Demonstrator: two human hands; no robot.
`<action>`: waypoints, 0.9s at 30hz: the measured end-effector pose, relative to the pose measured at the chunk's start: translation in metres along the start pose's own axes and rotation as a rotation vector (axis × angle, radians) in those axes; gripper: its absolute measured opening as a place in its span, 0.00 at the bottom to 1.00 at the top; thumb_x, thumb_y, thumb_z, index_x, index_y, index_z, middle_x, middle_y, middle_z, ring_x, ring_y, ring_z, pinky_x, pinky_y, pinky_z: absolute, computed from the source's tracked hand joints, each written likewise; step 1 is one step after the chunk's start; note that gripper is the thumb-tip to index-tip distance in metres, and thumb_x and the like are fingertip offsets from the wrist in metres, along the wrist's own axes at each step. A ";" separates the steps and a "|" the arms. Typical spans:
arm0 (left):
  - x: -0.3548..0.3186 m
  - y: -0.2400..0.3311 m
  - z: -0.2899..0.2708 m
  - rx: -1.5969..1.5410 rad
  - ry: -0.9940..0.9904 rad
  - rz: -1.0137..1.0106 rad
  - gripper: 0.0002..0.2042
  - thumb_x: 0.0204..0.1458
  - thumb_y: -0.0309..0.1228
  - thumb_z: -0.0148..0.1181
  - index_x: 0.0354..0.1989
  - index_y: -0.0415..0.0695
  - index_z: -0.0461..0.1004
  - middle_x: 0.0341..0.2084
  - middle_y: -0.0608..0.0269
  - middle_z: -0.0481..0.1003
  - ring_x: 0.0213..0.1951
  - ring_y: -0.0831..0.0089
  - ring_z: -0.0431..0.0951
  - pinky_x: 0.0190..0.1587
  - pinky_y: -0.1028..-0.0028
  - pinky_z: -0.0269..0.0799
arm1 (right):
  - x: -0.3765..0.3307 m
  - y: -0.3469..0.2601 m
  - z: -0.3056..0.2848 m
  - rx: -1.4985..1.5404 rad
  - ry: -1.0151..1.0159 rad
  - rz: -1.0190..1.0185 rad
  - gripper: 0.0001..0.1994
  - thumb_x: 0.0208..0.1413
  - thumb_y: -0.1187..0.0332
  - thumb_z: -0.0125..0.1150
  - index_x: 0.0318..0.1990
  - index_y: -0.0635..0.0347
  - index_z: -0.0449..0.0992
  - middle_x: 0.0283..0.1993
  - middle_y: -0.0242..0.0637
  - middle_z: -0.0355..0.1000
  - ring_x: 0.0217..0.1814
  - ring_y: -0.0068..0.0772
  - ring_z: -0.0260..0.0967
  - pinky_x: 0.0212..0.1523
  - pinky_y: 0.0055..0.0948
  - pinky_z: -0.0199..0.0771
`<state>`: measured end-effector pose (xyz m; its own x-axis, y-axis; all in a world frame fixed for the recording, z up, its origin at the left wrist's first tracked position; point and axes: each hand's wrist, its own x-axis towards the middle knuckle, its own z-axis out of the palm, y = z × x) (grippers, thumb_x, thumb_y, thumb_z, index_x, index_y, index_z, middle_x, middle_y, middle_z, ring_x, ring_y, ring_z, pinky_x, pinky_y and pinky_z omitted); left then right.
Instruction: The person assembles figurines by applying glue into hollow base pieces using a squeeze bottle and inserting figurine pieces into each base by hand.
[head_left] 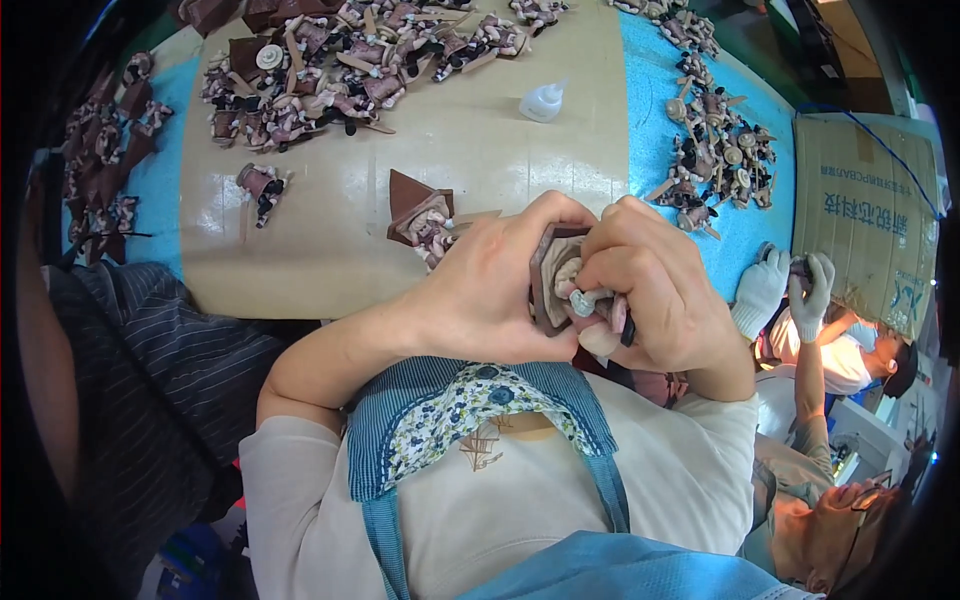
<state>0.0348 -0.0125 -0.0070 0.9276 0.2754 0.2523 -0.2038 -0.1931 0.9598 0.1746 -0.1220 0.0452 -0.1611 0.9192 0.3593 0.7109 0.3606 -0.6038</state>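
Observation:
Both hands are raised in front of my chest around one small painted figurine (598,318) and a brown angular piece with a hollow side (543,280). My left hand (490,275) grips the brown piece from its left. My right hand (655,280) pinches the pinkish figurine against it from the right. Where the two parts meet is partly covered by fingers. Just beyond my left hand, a figurine with a brown pointed back piece (408,200) lies on the table. Farther left lies a single loose figurine (262,190).
A big pile of figurines (340,80) covers the far left of the tan table (330,270). More figurines (720,150) lie on the blue strip at right. A white dropper bottle (542,101) stands mid-table. At right, a co-worker's gloved hands (765,290) are near a cardboard box (865,220).

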 end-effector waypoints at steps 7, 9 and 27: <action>-0.003 -0.007 -0.003 -0.183 -0.075 -0.108 0.33 0.35 0.32 0.72 0.50 0.38 0.61 0.36 0.55 0.75 0.38 0.69 0.78 0.42 0.71 0.72 | 0.005 -0.004 -0.011 0.182 -0.019 0.211 0.21 0.32 0.80 0.63 0.39 0.65 0.66 0.33 0.41 0.65 0.35 0.45 0.65 0.34 0.36 0.65; -0.002 -0.013 -0.001 -0.259 -0.087 -0.106 0.33 0.35 0.33 0.72 0.50 0.38 0.61 0.38 0.56 0.74 0.41 0.70 0.77 0.44 0.71 0.71 | 0.005 0.001 -0.023 0.128 -0.017 0.173 0.23 0.33 0.77 0.66 0.42 0.65 0.67 0.35 0.42 0.66 0.37 0.44 0.66 0.37 0.35 0.66; 0.033 -0.011 -0.100 0.657 -0.302 -0.035 0.38 0.35 0.31 0.72 0.59 0.39 0.61 0.50 0.45 0.69 0.53 0.49 0.69 0.55 0.63 0.66 | -0.005 0.108 0.025 0.165 0.322 0.519 0.28 0.44 0.79 0.61 0.57 0.61 0.64 0.54 0.46 0.64 0.58 0.43 0.62 0.55 0.38 0.66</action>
<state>0.0363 0.0925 0.0031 0.9955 0.0376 0.0864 -0.0302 -0.7415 0.6702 0.2352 -0.0843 -0.0392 0.4087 0.8966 0.1704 0.5218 -0.0764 -0.8496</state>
